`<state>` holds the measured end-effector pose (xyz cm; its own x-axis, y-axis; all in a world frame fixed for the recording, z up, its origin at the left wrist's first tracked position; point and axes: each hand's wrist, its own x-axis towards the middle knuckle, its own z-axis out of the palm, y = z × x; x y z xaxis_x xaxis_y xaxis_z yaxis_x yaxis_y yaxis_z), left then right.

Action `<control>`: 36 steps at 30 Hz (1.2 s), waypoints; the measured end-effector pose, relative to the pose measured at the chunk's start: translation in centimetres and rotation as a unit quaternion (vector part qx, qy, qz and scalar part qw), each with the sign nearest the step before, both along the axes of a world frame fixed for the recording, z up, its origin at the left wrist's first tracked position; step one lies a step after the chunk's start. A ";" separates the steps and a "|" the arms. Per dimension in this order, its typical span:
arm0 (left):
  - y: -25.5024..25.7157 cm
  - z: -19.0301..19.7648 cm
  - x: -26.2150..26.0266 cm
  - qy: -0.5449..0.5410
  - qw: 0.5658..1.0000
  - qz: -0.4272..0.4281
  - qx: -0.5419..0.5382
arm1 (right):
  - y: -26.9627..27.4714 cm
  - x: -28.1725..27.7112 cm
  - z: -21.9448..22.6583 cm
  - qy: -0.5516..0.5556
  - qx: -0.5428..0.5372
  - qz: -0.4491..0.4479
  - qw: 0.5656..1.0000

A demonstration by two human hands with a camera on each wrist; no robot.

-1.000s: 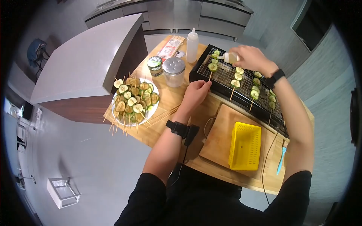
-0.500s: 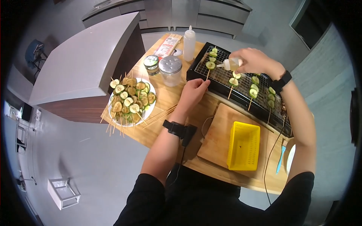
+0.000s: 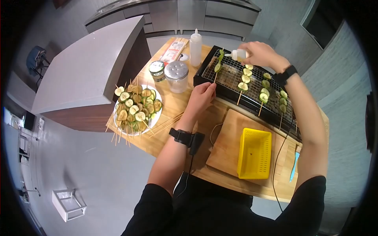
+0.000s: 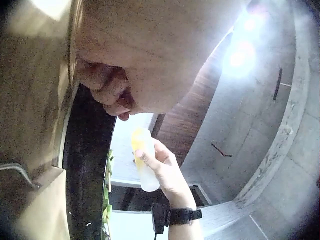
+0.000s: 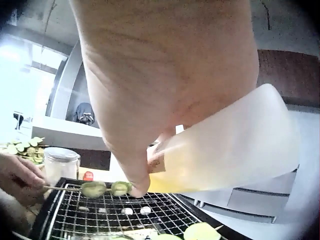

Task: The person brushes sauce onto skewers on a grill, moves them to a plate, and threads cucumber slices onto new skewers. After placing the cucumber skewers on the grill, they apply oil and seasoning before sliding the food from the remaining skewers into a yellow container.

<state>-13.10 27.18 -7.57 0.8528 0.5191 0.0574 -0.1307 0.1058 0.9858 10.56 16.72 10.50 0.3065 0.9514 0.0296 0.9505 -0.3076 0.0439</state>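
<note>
At the grill's near left edge, my left hand (image 3: 201, 96) pinches the bare end of a skewer (image 3: 215, 77) threaded with green slices, which lie edge-on over the wire grate. My right hand (image 3: 260, 54) grips a squeeze bottle (image 3: 239, 55) of yellow liquid, tipped sideways with its nozzle pointing left at that skewer's far slices. In the right wrist view the bottle (image 5: 225, 145) is tilted above the grate (image 5: 115, 220), and the left hand (image 5: 20, 175) holds the skewer end. More skewers of slices (image 3: 264, 95) rest on the grill to the right.
A plate (image 3: 160, 114) heaped with skewered slices stands at the left. Behind it are a shaker jar (image 3: 176, 76), a small jar (image 3: 157, 70) and an upright white bottle (image 3: 195, 49). Nearer are a cutting board (image 3: 222, 151), a yellow basket (image 3: 255, 153), a cable and a blue brush (image 3: 294, 167).
The held skewer has turned, so its slices now show edge-on. My right hand with the bottle dipped slightly, then rose again beside the skewer's far end.
</note>
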 end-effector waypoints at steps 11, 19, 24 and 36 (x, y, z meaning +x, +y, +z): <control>-0.2 -0.4 0.3 -0.007 1.000 -0.009 -0.015 | -1.3 -2.4 1.3 0.102 -0.066 0.065 0.991; 0.3 -0.3 0.1 0.029 0.999 -0.012 -0.017 | 0.6 -0.1 0.0 -0.022 -0.008 -0.031 0.999; 0.1 -0.5 0.3 0.026 0.999 0.009 -0.016 | 0.1 -0.6 0.2 0.099 -0.047 0.018 0.994; 0.2 0.3 -0.3 0.100 0.993 -0.024 -0.054 | 0.7 1.9 -0.1 0.012 0.024 -0.046 0.999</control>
